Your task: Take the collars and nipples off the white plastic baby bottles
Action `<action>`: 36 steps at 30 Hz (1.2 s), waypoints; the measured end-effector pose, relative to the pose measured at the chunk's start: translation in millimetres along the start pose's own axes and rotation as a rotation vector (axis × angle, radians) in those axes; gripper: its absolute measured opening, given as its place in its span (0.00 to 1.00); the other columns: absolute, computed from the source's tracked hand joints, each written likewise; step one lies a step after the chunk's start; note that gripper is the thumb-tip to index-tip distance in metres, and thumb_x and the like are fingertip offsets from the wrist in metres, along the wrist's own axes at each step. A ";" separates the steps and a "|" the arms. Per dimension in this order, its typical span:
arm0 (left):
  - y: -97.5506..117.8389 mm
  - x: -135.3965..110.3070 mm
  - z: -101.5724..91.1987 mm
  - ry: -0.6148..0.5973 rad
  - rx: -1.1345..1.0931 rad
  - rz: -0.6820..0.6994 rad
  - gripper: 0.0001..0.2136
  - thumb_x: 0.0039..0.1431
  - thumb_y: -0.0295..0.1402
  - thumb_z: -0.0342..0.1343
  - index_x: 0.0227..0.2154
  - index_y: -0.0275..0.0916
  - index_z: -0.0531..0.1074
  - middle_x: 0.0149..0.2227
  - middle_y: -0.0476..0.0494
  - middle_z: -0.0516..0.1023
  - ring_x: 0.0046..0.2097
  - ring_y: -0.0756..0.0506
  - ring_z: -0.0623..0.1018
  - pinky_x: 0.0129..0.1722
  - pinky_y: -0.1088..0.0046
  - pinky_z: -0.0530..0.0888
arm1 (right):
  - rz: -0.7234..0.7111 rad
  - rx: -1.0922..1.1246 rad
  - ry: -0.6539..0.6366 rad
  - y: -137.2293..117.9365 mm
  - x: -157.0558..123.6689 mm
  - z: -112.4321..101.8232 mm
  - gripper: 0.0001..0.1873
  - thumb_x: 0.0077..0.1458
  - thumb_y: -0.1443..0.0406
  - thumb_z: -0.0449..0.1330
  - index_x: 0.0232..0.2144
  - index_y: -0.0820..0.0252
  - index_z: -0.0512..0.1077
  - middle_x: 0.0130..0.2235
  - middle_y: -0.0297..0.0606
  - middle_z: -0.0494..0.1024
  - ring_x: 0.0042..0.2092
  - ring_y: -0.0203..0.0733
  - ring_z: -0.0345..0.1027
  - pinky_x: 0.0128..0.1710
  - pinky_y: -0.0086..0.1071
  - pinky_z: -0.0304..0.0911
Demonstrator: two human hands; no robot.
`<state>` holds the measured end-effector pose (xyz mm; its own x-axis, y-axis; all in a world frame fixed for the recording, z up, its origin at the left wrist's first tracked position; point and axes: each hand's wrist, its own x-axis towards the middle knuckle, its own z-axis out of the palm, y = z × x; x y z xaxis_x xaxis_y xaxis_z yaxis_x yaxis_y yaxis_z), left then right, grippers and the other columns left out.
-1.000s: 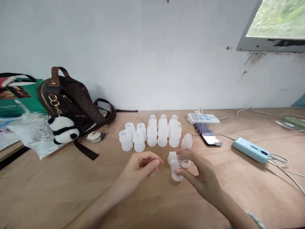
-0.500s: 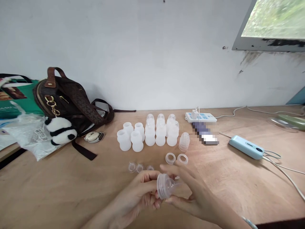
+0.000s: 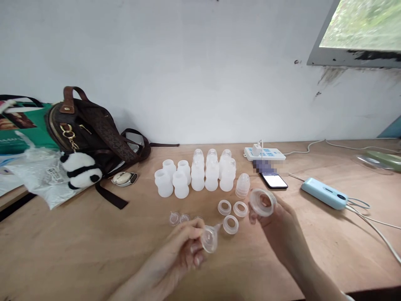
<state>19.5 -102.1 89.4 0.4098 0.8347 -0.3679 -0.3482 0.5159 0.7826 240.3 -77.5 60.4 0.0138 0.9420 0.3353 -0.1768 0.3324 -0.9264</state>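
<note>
My left hand point(image 3: 188, 246) pinches a clear bottle nipple point(image 3: 209, 240) by its flange, its tip pointing up and to the right. Away to the right, my right hand point(image 3: 278, 221) grips a translucent bottle collar ring point(image 3: 262, 202), its round opening facing me. Three similar rings, one of them the nearest collar point(image 3: 231, 225), lie flat between the hands. Just beyond my left hand are more clear nipples point(image 3: 174, 218), one partly hidden by the fingers. Farther back stand open white bottles point(image 3: 163, 184), several capped bottles point(image 3: 211, 177) and a lone clear dome cap point(image 3: 242, 186).
A brown backpack point(image 3: 90, 125) with a panda charm point(image 3: 82, 170), a plastic bag point(image 3: 40, 175) and a mouse point(image 3: 122, 179) occupy the left. Toward the right are a power strip point(image 3: 272, 154), a phone point(image 3: 274, 180), a light-blue device point(image 3: 324, 193) and trailing cables.
The nipple and the collar ring, together between both hands before, are now apart. My right hand has moved right and up with the ring; my left keeps the nipple.
</note>
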 end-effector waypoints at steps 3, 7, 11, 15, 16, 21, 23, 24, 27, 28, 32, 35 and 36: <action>12.2 3.0 -36.4 0.143 0.210 0.187 0.13 0.46 0.40 0.61 0.20 0.38 0.66 0.20 0.55 0.60 0.23 0.52 0.60 0.24 0.77 0.59 | -0.015 -0.420 -0.026 -5.3 11.8 -31.4 0.13 0.57 0.58 0.63 0.44 0.51 0.76 0.38 0.38 0.76 0.39 0.44 0.72 0.40 0.38 0.71; 32.3 13.5 -89.9 0.351 0.677 0.354 0.12 0.50 0.43 0.54 0.23 0.39 0.69 0.22 0.52 0.66 0.26 0.49 0.65 0.27 0.74 0.62 | 0.027 -0.907 -0.153 4.4 3.6 -57.2 0.17 0.56 0.60 0.61 0.49 0.52 0.72 0.38 0.37 0.74 0.38 0.45 0.71 0.39 0.41 0.70; 37.7 27.7 -119.2 0.400 1.084 0.370 0.16 0.52 0.46 0.49 0.20 0.40 0.66 0.20 0.51 0.65 0.26 0.46 0.66 0.28 0.72 0.63 | 0.154 -1.041 -0.257 23.3 -11.7 -56.3 0.07 0.53 0.63 0.59 0.37 0.54 0.66 0.33 0.35 0.75 0.32 0.44 0.71 0.29 0.36 0.68; 29.3 39.9 -122.1 0.410 1.193 0.391 0.17 0.55 0.47 0.48 0.21 0.41 0.67 0.23 0.49 0.71 0.29 0.43 0.71 0.32 0.69 0.66 | 0.088 -1.194 -0.295 30.5 -9.9 -49.7 0.07 0.51 0.66 0.59 0.32 0.54 0.63 0.33 0.37 0.75 0.35 0.49 0.72 0.32 0.40 0.67; 27.2 42.5 -121.0 0.415 1.222 0.403 0.16 0.57 0.47 0.48 0.23 0.41 0.68 0.25 0.47 0.73 0.31 0.42 0.72 0.33 0.68 0.66 | 0.066 -1.228 -0.293 29.1 -6.6 -48.6 0.07 0.50 0.66 0.60 0.32 0.54 0.64 0.34 0.38 0.76 0.36 0.50 0.72 0.33 0.41 0.67; 21.2 52.5 -118.8 0.418 1.319 0.472 0.12 0.61 0.38 0.45 0.28 0.40 0.69 0.30 0.43 0.77 0.34 0.39 0.76 0.36 0.66 0.67 | -0.205 -1.330 -0.252 3.6 28.0 -29.3 0.07 0.55 0.65 0.60 0.37 0.56 0.66 0.38 0.40 0.77 0.40 0.51 0.71 0.37 0.41 0.66; 19.9 54.7 -120.3 0.399 1.334 0.503 0.11 0.62 0.36 0.44 0.33 0.40 0.70 0.33 0.43 0.79 0.36 0.39 0.77 0.37 0.66 0.68 | -0.412 -1.382 -0.280 -8.0 51.1 -8.7 0.04 0.60 0.68 0.56 0.39 0.56 0.68 0.40 0.41 0.78 0.42 0.51 0.69 0.42 0.43 0.63; 19.3 55.2 -121.2 0.382 1.341 0.518 0.11 0.62 0.35 0.43 0.35 0.40 0.71 0.35 0.42 0.79 0.37 0.40 0.77 0.38 0.66 0.69 | -0.513 -1.411 -0.298 -11.8 63.9 4.2 0.06 0.61 0.69 0.55 0.40 0.57 0.69 0.42 0.43 0.78 0.46 0.52 0.68 0.45 0.44 0.62; 17.7 55.1 -123.7 0.326 1.361 0.554 0.13 0.63 0.33 0.44 0.36 0.39 0.74 0.38 0.42 0.79 0.40 0.41 0.77 0.41 0.66 0.71 | -0.686 -1.548 -0.351 -12.2 101.3 45.7 0.11 0.61 0.69 0.57 0.46 0.60 0.72 0.53 0.48 0.75 0.52 0.57 0.63 0.49 0.47 0.57; 17.1 54.7 -124.2 0.313 1.368 0.562 0.13 0.62 0.33 0.44 0.36 0.39 0.75 0.38 0.41 0.78 0.39 0.41 0.77 0.41 0.66 0.71 | -0.698 -1.591 -0.358 -8.9 111.8 58.2 0.12 0.62 0.67 0.59 0.47 0.62 0.72 0.53 0.49 0.74 0.52 0.57 0.62 0.49 0.48 0.56; 14.3 53.3 -126.1 0.269 1.384 0.584 0.14 0.62 0.32 0.46 0.36 0.39 0.78 0.36 0.42 0.77 0.37 0.42 0.77 0.39 0.67 0.72 | -0.693 -1.662 -0.400 8.2 137.6 89.2 0.17 0.61 0.58 0.61 0.45 0.66 0.75 0.50 0.52 0.75 0.51 0.58 0.60 0.47 0.46 0.55; 12.7 51.3 -129.1 0.234 1.385 0.594 0.14 0.63 0.32 0.47 0.38 0.40 0.80 0.35 0.43 0.76 0.36 0.43 0.77 0.38 0.68 0.72 | -0.697 -1.666 -0.401 8.8 141.1 90.8 0.14 0.60 0.61 0.63 0.43 0.66 0.76 0.49 0.52 0.75 0.51 0.58 0.60 0.47 0.45 0.55; 12.9 49.8 -129.8 0.232 1.382 0.600 0.15 0.63 0.32 0.47 0.39 0.40 0.80 0.35 0.43 0.76 0.36 0.43 0.77 0.39 0.68 0.73 | -0.696 -1.652 -0.395 4.9 140.0 88.1 0.13 0.60 0.62 0.64 0.43 0.66 0.76 0.49 0.53 0.75 0.50 0.58 0.60 0.47 0.45 0.55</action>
<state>-74.1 -28.8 16.0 0.3164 0.9273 0.2000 0.6802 -0.3687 0.6336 154.6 51.9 117.9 -0.5960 0.6458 0.4772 0.7979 0.5429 0.2618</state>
